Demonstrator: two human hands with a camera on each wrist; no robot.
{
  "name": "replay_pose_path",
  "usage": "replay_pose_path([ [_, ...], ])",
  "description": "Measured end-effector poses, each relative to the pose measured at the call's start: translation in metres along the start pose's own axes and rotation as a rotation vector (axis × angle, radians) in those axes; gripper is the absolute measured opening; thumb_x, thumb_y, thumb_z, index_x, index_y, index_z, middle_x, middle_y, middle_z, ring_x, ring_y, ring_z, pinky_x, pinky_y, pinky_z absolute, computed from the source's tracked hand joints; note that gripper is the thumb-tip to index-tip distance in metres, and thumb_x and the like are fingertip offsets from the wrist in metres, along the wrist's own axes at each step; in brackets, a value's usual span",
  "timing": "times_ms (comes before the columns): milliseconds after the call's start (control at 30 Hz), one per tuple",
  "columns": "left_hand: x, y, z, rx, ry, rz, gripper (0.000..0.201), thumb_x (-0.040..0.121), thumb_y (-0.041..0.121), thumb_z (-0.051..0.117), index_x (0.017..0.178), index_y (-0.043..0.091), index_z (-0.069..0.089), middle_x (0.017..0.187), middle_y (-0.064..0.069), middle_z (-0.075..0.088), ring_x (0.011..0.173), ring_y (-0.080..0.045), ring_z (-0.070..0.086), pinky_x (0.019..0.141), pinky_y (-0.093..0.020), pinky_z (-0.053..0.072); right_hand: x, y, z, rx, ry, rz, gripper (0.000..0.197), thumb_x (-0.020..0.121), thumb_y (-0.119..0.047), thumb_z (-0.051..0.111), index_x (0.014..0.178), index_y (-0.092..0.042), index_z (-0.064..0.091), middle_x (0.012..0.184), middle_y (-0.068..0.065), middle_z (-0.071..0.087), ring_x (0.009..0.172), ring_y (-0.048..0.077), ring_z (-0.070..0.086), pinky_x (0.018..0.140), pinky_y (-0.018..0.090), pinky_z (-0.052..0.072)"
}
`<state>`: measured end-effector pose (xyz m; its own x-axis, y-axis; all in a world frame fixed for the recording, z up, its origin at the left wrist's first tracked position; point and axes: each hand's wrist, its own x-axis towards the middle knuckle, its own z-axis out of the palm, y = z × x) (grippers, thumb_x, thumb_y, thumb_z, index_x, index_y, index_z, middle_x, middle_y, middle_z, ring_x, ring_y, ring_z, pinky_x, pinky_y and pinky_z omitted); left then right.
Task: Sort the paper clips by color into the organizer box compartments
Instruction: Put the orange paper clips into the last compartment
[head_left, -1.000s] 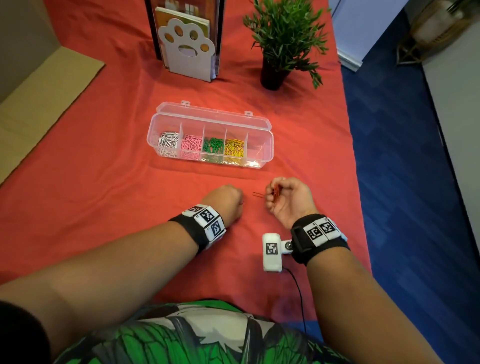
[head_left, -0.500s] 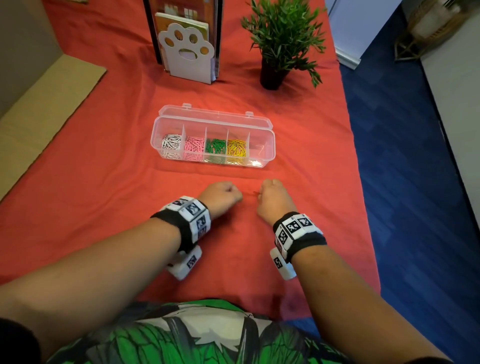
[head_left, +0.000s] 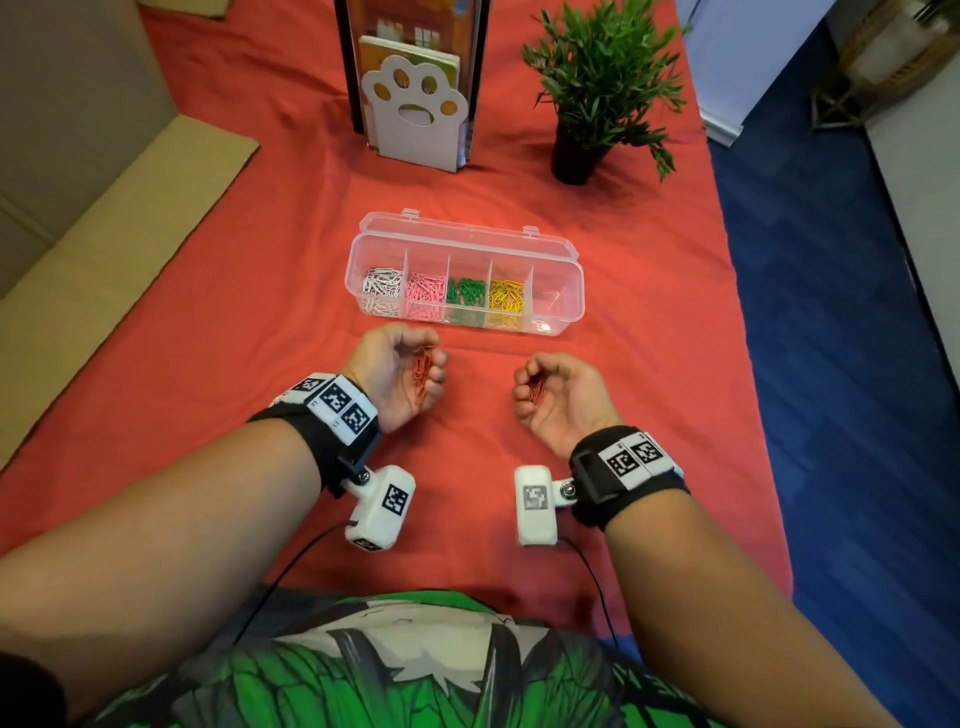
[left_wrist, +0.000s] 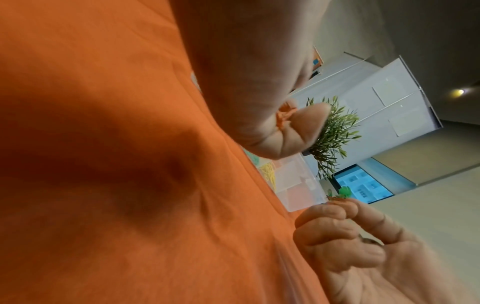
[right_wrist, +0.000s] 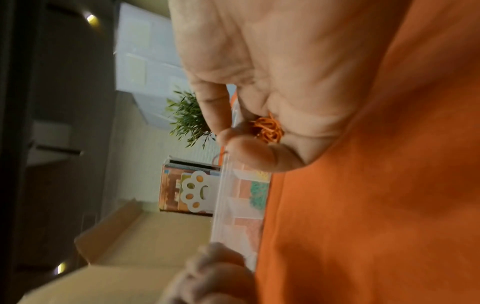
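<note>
You have one clear plastic organizer box (head_left: 563, 304) with five compartments, four heaps of clips inside, two handfuls of orange paper clips (head_left: 423, 366), one potted plant (head_left: 597, 88).

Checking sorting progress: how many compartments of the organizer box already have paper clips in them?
4 of 5, left to right: white clips, pink clips, green clips, yellow clips. The rightmost compartment of the organizer box looks nearly empty; red clips would be hard to see there.
</note>
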<state>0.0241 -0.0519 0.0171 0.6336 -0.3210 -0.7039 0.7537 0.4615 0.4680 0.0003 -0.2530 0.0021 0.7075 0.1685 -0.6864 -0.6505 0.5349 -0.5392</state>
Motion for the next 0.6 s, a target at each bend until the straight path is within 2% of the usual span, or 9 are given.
replay_pose_path([
  [133,0.003,0.001,-0.008,0.163,0.222,-0.105,0.021,0.087,0.016,0.039,0.071,0.016,0.053,0.043,0.004,0.048,0.032,-0.006,0.041,0.033,-0.009,0.034,-0.001,0.003,0.011,0.097,0.018,0.050,0.023,0.090,-0.020,0.044,0.068,-0.014,0.051,0.061,0.000,0.050,0.046,0.009,0.045,0.038,0.016,0.034],
  [200,0.000,0.000,-0.007,0.284,0.260,-0.128,0.021,0.088,0.013,0.040,0.072,0.015,0.054,0.042,0.005,0.049,0.032,-0.005,0.042,0.034,-0.009,0.035,0.003,0.005,0.012,-0.036,0.127,0.029,0.020,0.092,-0.017,0.046,0.072,-0.015,0.052,0.061,-0.002,0.045,0.042,0.007,0.040,0.037,0.015,0.031],
  [267,-0.003,0.000,0.000,0.417,0.253,-0.103,0.021,0.090,0.011,0.039,0.077,0.016,0.055,0.053,0.004,0.050,0.040,-0.006,0.043,0.035,-0.010,0.035,0.009,0.005,0.008,-0.391,0.295,-0.073,0.016,0.090,-0.014,0.050,0.074,-0.018,0.053,0.062,-0.003,0.041,0.044,0.009,0.037,0.038,0.015,0.027],
  [300,-0.005,0.001,0.005,0.462,0.241,-0.085,0.021,0.090,0.010,0.038,0.079,0.016,0.055,0.059,0.003,0.050,0.045,-0.007,0.043,0.035,-0.010,0.035,0.011,0.004,0.006,-0.646,0.364,-0.140,0.015,0.088,-0.014,0.053,0.074,-0.020,0.054,0.065,-0.002,0.046,0.051,0.012,0.043,0.043,0.016,0.031],
  [367,-0.006,0.009,0.016,0.503,0.207,-0.051,0.021,0.091,0.009,0.037,0.081,0.015,0.055,0.065,0.001,0.050,0.052,-0.009,0.043,0.036,-0.011,0.036,0.012,0.003,0.004,-1.167,0.421,-0.267,0.010,0.087,-0.017,0.053,0.080,-0.019,0.061,0.082,0.002,0.062,0.078,0.021,0.057,0.065,0.023,0.042],
  [400,-0.007,0.015,0.022,0.504,0.186,-0.034,0.020,0.091,0.009,0.037,0.082,0.013,0.055,0.066,0.001,0.051,0.053,-0.009,0.044,0.036,-0.012,0.037,0.011,0.003,0.006,-1.372,0.404,-0.311,0.012,0.087,-0.019,0.052,0.089,-0.016,0.063,0.094,0.005,0.065,0.090,0.024,0.059,0.076,0.026,0.043],
  [467,-0.007,0.030,0.036,0.490,0.140,-0.012,0.016,0.090,0.010,0.041,0.082,0.012,0.055,0.067,0.000,0.052,0.049,-0.008,0.046,0.037,-0.012,0.038,0.014,0.008,0.010,-1.630,0.299,-0.407,0.021,0.087,-0.020,0.051,0.104,-0.014,0.062,0.108,0.012,0.061,0.101,0.030,0.058,0.086,0.032,0.045],
  [533,-0.006,0.044,0.051,0.484,0.101,-0.008,0.014,0.090,0.012,0.044,0.080,0.012,0.054,0.068,0.001,0.051,0.046,-0.007,0.047,0.038,-0.012,0.038,0.019,0.017,0.018,-1.759,0.186,-0.505,0.026,0.086,-0.019,0.050,0.110,-0.016,0.056,0.106,0.014,0.055,0.098,0.035,0.057,0.085,0.039,0.048],
  [600,-0.005,0.055,0.067,0.485,0.080,-0.002,0.015,0.090,0.013,0.043,0.078,0.012,0.053,0.068,0.001,0.050,0.051,-0.008,0.045,0.041,-0.013,0.039,0.024,0.025,0.024,-1.867,0.127,-0.551,0.027,0.086,-0.020,0.048,0.113,-0.016,0.050,0.105,0.014,0.050,0.096,0.037,0.056,0.080,0.043,0.049],
])
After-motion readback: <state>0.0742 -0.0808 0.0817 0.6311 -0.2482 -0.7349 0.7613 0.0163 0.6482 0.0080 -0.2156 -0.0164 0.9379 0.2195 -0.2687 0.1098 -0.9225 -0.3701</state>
